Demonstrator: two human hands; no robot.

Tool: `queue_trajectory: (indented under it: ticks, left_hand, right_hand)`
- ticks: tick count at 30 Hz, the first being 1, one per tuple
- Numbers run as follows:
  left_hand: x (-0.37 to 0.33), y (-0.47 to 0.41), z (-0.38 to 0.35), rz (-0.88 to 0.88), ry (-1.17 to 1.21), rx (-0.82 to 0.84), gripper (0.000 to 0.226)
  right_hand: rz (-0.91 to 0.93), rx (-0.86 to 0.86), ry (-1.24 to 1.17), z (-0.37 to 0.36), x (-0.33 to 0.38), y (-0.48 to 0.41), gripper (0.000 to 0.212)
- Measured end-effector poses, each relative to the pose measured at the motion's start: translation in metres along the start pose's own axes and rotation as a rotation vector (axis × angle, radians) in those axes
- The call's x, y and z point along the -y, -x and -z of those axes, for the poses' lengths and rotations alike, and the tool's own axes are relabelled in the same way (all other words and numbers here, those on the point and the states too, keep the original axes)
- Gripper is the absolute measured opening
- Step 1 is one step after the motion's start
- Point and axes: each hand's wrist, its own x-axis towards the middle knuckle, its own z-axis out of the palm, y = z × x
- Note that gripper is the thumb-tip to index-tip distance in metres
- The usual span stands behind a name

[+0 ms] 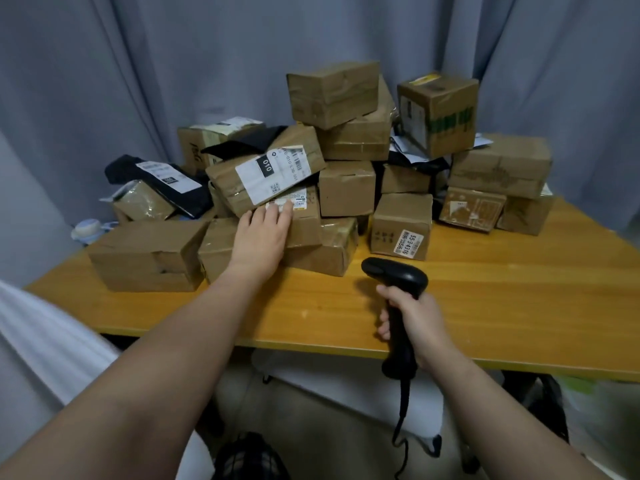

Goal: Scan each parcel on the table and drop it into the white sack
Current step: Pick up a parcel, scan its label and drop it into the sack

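Desk (502, 306): flat board, smooth orange-yellow wood grain.
Parcels (348, 187): heap of brown cardboard cartons, rectangular, taped and creased, stacked across the rear of the desk, with a black plastic mailer (156, 178) among them at the left.
"010" carton (266, 168): white label, lying tilted on the front of the heap.
Labelled carton (306, 220) beneath it: the left hand (263, 233) rests flat on it, fingers (277, 213) straight and pressed together, tips on the label.
Barcode scanner (394, 275): black plastic, pistol-shaped, over the desk's front edge. The right hand (412, 317) has its fingers curled round the grip. A coiled cable (403, 403) hangs below.
White sack (41, 341): smooth white fabric, lower left, beside the desk.
Curtain (138, 64): grey-blue, pleated.
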Motion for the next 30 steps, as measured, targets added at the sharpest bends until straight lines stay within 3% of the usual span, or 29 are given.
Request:
queue_trajectory:
  ticks: [2,8,16,23,27,30]
  left_hand:
    - [0.003,-0.003,0.005,-0.027,0.073,-0.024,0.067]
    - [0.02,0.023,0.024,-0.088,0.312,-0.238,0.076]
    - [0.025,0.093,0.028,-0.329,0.374,-0.42,0.089]
    - [0.008,0.124,0.019,-0.363,0.41,-0.378,0.08]
    - [0.01,0.127,0.019,-0.37,0.419,-0.332,0.068]
    - [0.012,0.132,0.027,-0.165,0.71,-0.124,0.072]
  right_hand:
    - [0.012,0.002,0.01,-0.002,-0.003,0.001,0.015]
    - [0.024,-0.033,-0.004,-0.003,-0.004,0.003,0.013]
    - [-0.005,0.053,-0.14,-0.01,0.002,0.016,0.017]
    - [-0.056,0.165,-0.345,-0.056,0.013,0.042,0.039]
    - [-0.016,0.146,-0.276,-0.066,0.016,0.045,0.032]
    - [0.041,0.093,-0.181,-0.062,0.012,0.044,0.022]
